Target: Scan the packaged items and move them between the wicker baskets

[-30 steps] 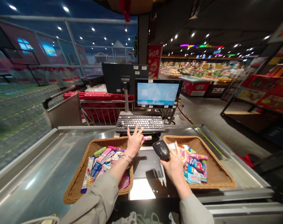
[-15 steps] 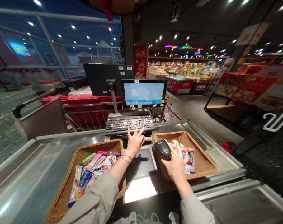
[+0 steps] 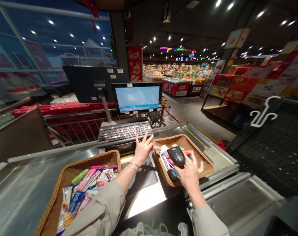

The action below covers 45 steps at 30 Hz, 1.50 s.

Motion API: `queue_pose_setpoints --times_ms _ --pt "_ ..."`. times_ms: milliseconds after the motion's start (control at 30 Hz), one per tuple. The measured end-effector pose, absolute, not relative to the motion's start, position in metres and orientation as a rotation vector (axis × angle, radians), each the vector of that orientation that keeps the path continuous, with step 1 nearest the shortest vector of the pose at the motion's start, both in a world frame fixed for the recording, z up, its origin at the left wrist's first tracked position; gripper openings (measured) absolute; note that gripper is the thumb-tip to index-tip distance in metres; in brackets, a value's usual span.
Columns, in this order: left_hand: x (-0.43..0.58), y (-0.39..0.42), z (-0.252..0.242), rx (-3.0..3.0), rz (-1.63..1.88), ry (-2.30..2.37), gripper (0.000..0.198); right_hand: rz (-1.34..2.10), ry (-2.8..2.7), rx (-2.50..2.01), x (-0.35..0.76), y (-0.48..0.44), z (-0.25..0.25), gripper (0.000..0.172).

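My left hand [image 3: 142, 151] hovers at the right end of the black keyboard [image 3: 125, 133], fingers spread. A slim pink-and-green stick-shaped packet [image 3: 156, 147] juts out from that hand, apparently pinched between thumb and palm; its other end is hidden. My right hand [image 3: 190, 172] grips a black handheld barcode scanner [image 3: 176, 156], held above the right wicker basket [image 3: 205, 165]. Colourful small packages [image 3: 165, 160] lie in this basket, partly covered by the scanner and hand. The left wicker basket [image 3: 49, 200] holds several packets, with a bright green one [image 3: 80, 177] on top.
A lit monitor [image 3: 138, 98] stands behind the keyboard, beside a second screen [image 3: 87, 86] seen from its back. Both baskets rest on a metal counter [image 3: 21, 186]. A white hanger [image 3: 264, 113] hangs at right. Red crates and a trolley rail stand behind the counter.
The view has turned to the right. My right hand has carried the scanner rightward over the basket. My left hand, with the packet, has shifted right along the keyboard toward that basket's rim.
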<state>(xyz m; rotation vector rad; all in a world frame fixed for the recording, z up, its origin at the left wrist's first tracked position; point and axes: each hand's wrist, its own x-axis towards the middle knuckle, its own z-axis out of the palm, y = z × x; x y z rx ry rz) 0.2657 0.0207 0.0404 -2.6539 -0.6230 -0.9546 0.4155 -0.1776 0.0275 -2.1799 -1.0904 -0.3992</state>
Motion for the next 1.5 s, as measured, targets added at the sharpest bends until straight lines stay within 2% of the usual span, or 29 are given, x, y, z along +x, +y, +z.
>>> queue_pose_setpoints --times_ms 333,500,633,733,933,1500 --pt "0.294 0.018 0.033 -2.787 -0.941 -0.392 0.012 -0.491 -0.927 -2.165 0.441 -0.196 0.025 0.047" --pt "0.307 0.016 0.031 -2.862 -0.868 -0.204 0.01 -0.53 -0.899 -2.159 0.447 -0.202 0.02 0.04" --pt "0.32 0.008 0.03 -2.899 -0.815 -0.142 0.028 -0.521 -0.882 -2.166 0.45 -0.207 0.02 0.034" --pt "0.326 0.002 0.03 -2.9 -0.768 -0.223 0.045 -0.533 -0.845 -2.188 0.451 -0.21 0.02 0.032" --pt "0.318 0.003 0.033 -2.879 -0.755 -0.409 0.052 -0.512 -0.831 -2.189 0.452 -0.209 0.019 0.034" --pt "0.236 0.019 0.034 -2.718 -0.731 -0.819 0.047 -0.35 -0.935 -2.096 0.425 -0.154 0.025 0.047"
